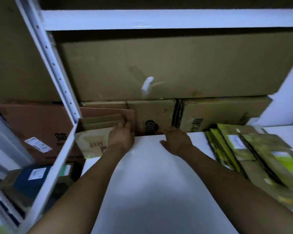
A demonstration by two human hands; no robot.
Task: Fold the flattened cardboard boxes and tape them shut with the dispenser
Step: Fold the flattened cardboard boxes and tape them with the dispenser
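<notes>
Nearest, two bare forearms reach forward over the white desk (150,183), left and right well apart. Down past the desk's left edge, behind a slanting white shelf upright (57,73), sits a dark blue box (35,176) with a white label.

Along the right edge lies a fanned stack of flattened green-and-brown boxes (247,152), overlapping like tiles, some with white labels; motion blur smears their near end.

At the far left corner of the desk stands a small bundle of flattened brown boxes (93,142), upright on edge, printed letters on the front one. The left hand (121,137) lies palm-down against this bundle, fingers stretched toward its top edge; the blur hides whether they hook over it or the thumb grips.

The right hand (175,141) rests at the middle of the far edge, thumb splayed on the desk top, fingers loosely bent over the edge, with nothing in it.

Left of the bundle leans a reddish-brown carton (37,125) with a label. Beyond the far edge, low cartons (223,114) stand side by side, and a large carton (167,65) rests across them.
</notes>
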